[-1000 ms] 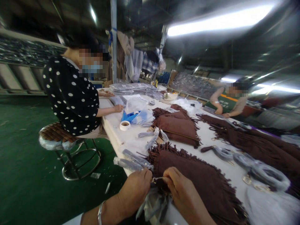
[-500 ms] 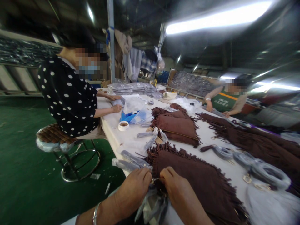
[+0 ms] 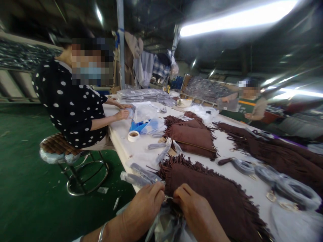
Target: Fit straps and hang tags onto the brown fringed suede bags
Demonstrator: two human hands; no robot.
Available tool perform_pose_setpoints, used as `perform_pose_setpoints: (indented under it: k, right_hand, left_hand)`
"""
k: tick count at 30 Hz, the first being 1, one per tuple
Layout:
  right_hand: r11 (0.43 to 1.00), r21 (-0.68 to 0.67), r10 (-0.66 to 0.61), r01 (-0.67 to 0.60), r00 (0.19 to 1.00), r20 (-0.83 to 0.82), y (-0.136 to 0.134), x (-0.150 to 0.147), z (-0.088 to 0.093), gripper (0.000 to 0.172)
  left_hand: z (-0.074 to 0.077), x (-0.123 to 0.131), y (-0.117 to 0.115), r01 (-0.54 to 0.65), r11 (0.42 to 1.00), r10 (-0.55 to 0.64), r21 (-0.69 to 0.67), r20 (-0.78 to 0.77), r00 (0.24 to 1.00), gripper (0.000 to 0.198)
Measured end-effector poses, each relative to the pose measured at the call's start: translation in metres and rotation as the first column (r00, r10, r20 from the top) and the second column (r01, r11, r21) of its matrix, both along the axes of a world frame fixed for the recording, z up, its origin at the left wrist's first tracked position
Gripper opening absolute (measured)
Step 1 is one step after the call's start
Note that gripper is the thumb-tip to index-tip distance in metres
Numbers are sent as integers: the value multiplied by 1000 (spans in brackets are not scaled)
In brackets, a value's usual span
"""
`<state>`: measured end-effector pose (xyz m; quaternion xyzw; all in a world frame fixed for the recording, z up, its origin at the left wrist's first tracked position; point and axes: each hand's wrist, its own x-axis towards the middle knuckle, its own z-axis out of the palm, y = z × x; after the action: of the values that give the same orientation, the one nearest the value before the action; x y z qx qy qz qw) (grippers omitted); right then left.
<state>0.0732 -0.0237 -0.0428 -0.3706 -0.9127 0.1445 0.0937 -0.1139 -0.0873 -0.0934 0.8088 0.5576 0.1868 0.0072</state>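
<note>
My left hand (image 3: 150,201) and my right hand (image 3: 189,201) are close together at the near table edge, fingers pinched. A thin, pale, cord-like piece (image 3: 168,198) spans between their fingertips; its ends are hidden. Below the hands hangs a plastic-wrapped bundle (image 3: 164,227), partly covered by my wrists. Beside my right hand lies a dark brown fringed bag (image 3: 209,195), flat on the table. Plastic-wrapped straps (image 3: 140,174) rest just beyond my left hand.
More brown fringed bags (image 3: 193,139) lie further along the white table (image 3: 121,148). A tape roll (image 3: 133,135) sits near its left edge. Wrapped straps with metal clasps (image 3: 285,185) are at right. A co-worker (image 3: 68,101) sits left on a stool (image 3: 57,148); another person (image 3: 248,104) stands across.
My hands stay pinched together in nearly the same spot. The seated co-worker has shifted slightly left. The person across has raised a clear plastic-looking sheet or bag.
</note>
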Motion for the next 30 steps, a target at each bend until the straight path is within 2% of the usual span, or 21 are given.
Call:
perform_pose_setpoints:
  k: [7,15,22,27,30]
  right_hand:
    - [999,8,52,-53,998,25,4,2,0,22]
    - [998,-17,60,-60,998,11,10,-5,-1,23]
    - [994,-104,8,-16,997,-75,13,-9,-4,23]
    - [977,-212,-6,-33,984,-179,18,-7,-5,22]
    - [974,-221,7,-48,983,-183,20,-6,-7,22]
  left_hand:
    - [-7,-1,1,26,980,-21,195,-29,999,17]
    - [-2,0,3,80,933,-74,352,-31,997,20]
    - [0,-2,1,103,919,-93,381,-42,995,21]
    - [5,-3,2,118,907,-121,404,-18,993,21]
    - [4,-4,3,133,898,-143,420,-10,990,19]
